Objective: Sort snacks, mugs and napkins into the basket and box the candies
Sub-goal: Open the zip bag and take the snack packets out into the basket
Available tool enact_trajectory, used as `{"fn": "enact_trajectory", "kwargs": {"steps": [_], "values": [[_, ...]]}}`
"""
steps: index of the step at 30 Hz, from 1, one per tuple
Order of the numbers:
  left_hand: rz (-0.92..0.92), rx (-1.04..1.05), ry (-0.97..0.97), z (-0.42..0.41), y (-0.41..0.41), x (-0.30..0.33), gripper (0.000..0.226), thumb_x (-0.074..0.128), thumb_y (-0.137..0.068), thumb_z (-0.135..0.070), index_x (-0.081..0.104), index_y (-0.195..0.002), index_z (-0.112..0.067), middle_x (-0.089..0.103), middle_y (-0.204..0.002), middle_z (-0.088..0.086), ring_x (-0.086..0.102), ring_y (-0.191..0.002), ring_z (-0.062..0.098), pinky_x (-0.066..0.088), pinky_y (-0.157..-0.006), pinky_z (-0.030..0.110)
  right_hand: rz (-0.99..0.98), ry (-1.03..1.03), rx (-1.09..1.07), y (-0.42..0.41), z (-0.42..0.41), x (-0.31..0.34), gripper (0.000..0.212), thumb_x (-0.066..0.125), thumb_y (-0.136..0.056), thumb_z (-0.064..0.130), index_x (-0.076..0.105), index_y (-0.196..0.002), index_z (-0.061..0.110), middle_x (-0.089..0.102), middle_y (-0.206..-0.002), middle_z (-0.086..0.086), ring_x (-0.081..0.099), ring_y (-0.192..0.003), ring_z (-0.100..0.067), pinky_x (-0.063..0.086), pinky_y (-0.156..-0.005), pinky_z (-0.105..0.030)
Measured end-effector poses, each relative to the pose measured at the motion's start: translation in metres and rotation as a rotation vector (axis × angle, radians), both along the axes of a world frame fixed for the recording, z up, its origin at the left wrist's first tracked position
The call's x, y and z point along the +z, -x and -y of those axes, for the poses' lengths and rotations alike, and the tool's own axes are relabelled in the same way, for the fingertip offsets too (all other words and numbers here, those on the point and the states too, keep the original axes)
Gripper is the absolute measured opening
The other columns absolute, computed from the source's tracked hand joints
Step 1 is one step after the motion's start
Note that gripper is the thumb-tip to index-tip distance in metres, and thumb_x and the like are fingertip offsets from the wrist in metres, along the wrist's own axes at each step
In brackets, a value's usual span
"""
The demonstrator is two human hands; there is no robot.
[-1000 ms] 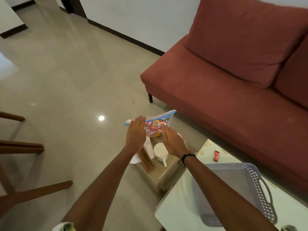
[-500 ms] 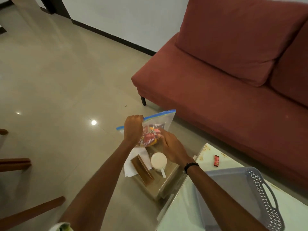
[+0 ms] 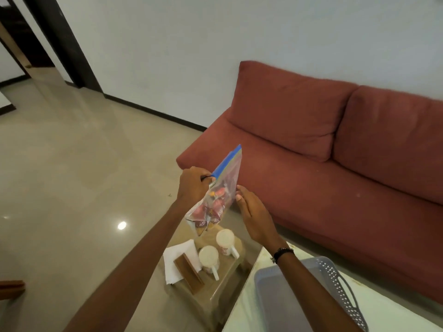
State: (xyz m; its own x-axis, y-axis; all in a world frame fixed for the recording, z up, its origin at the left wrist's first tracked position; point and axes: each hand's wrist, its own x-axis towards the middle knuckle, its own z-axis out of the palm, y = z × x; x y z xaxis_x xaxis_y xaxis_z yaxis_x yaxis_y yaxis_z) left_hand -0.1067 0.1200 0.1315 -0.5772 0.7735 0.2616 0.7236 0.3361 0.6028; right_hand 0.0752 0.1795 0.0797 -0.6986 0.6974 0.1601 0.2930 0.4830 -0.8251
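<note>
My left hand point(image 3: 193, 185) grips the blue zip edge of a clear snack bag point(image 3: 213, 207) full of red-wrapped snacks, and the bag hangs tilted in the air. Beside the bag's right edge is my right hand point(image 3: 254, 215), fingers spread and just touching it. Below, on a small low stool point(image 3: 225, 291), stand two white mugs point(image 3: 226, 242) point(image 3: 209, 258), white napkins point(image 3: 178, 262) and a brown wooden napkin holder point(image 3: 188, 275). A grey plastic basket point(image 3: 335, 283) sits on the white table point(image 3: 383, 312) at lower right, with my right forearm over it.
A red sofa point(image 3: 335, 152) runs along the wall on the right, close behind the stool. Glossy tiled floor point(image 3: 84, 176) spreads to the left, with a wooden chair part point(image 3: 12, 287) at the left edge. A dark doorway point(image 3: 36, 44) is at upper left.
The snack bag has been lifted off the stool and now hangs from my left hand. My right hand has let go and opened beside it. A second mug has come into view.
</note>
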Motion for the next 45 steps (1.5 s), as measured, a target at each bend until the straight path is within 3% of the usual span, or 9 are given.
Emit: {"fn": "enact_trajectory", "kwargs": {"steps": [4, 11, 15, 19, 26, 30, 34, 40, 45], "values": [[0.014, -0.167, 0.035, 0.001, -0.052, 0.028, 0.019, 0.067, -0.073, -0.019, 0.072, -0.067, -0.002, 0.066, -0.06, 0.017, 0.046, -0.052, 0.011, 0.047, -0.051, 0.032, -0.032, -0.163, -0.076, -0.064, -0.018, 0.034, 0.036, 0.033, -0.1, 0.035, 0.048, -0.129, 0.021, 0.053, -0.131, 0.003, 0.048, -0.122, -0.013, 0.041, -0.099, -0.028], [-0.141, -0.51, 0.173, 0.016, -0.187, 0.068, 0.019, 0.064, -0.078, -0.02, 0.074, -0.077, -0.005, 0.072, -0.072, 0.013, 0.061, -0.062, 0.021, 0.043, -0.061, 0.033, 0.175, -0.377, -0.173, -0.219, -0.033, 0.081, 0.058, 0.06, -0.089, 0.013, 0.037, -0.142, 0.013, 0.042, -0.147, -0.005, 0.035, -0.137, -0.024, 0.027, -0.112, -0.037], [-0.208, -0.543, 0.215, 0.025, -0.27, 0.074, 0.013, 0.065, -0.082, -0.015, 0.074, -0.083, -0.007, 0.072, -0.074, 0.009, 0.061, -0.063, 0.024, 0.043, -0.058, 0.032, 0.35, -0.26, -0.024, -0.32, -0.031, 0.103, 0.024, 0.059, -0.089, 0.014, 0.066, -0.112, 0.012, 0.07, -0.111, -0.009, 0.063, -0.102, -0.028, 0.05, -0.088, -0.039], [-0.174, -0.557, 0.209, 0.033, -0.346, 0.062, 0.019, 0.06, -0.082, -0.021, 0.074, -0.08, -0.007, 0.07, -0.068, 0.008, 0.059, -0.059, 0.025, 0.043, -0.055, 0.034, 0.369, -0.176, 0.084, -0.409, -0.01, 0.118, 0.022, 0.062, -0.089, 0.013, 0.07, -0.109, 0.005, 0.072, -0.109, -0.01, 0.062, -0.09, -0.015, 0.044, -0.072, -0.009], [-0.227, -0.465, 0.142, 0.032, -0.457, 0.043, 0.029, 0.047, -0.077, -0.026, 0.072, -0.083, -0.013, 0.073, -0.082, 0.009, 0.06, -0.078, 0.031, 0.049, -0.07, 0.038, 0.313, 0.205, -0.053, -0.496, 0.037, 0.111, 0.012, 0.073, -0.079, 0.012, 0.075, -0.086, 0.003, 0.067, -0.074, -0.006, 0.055, -0.067, -0.011, 0.046, -0.067, -0.026], [0.129, -0.129, -0.031, 0.039, -0.523, 0.03, 0.028, 0.049, -0.089, -0.029, 0.066, -0.091, -0.008, 0.069, -0.097, 0.012, 0.058, -0.094, 0.031, 0.045, -0.079, 0.04, 0.191, 0.317, -0.206, -0.512, 0.06, 0.096, 0.006, 0.075, -0.074, 0.005, 0.073, -0.07, 0.009, 0.062, -0.063, -0.001, 0.051, -0.062, -0.01, 0.043, -0.064, -0.028], [0.584, -0.004, 0.27, 0.044, -0.567, 0.012, 0.068, 0.05, -0.081, -0.061, 0.063, -0.096, 0.004, 0.068, -0.096, 0.015, 0.063, -0.089, 0.032, 0.052, -0.074, 0.037, 0.239, 0.187, -0.344, -0.516, 0.079, 0.083, 0.005, 0.074, -0.073, 0.014, 0.075, -0.073, 0.008, 0.068, -0.064, -0.003, 0.055, -0.06, -0.012, 0.04, -0.055, -0.022], [0.707, -0.068, 0.35, 0.051, -0.583, -0.002, 0.012, 0.059, -0.073, -0.008, 0.054, -0.067, 0.001, 0.065, -0.08, 0.026, 0.065, -0.078, 0.035, 0.052, -0.067, 0.04, 0.329, 0.0, -0.351, -0.514, 0.108, 0.072, 0.009, 0.072, -0.074, 0.019, 0.077, -0.075, 0.011, 0.071, -0.073, -0.008, 0.057, -0.062, -0.016, 0.041, -0.052, -0.02], [1.023, -0.03, 0.362, 0.062, -0.574, -0.008, 0.016, 0.06, -0.08, 0.006, 0.054, -0.065, 0.0, 0.058, -0.065, 0.015, 0.057, -0.057, 0.021, 0.052, -0.047, 0.025, 0.132, 0.485, -0.316, -0.527, 0.111, 0.059, 0.024, 0.062, -0.087, 0.026, 0.073, -0.087, 0.004, 0.072, -0.091, -0.017, 0.064, -0.077, -0.014, 0.055, -0.074, -0.03]]}}
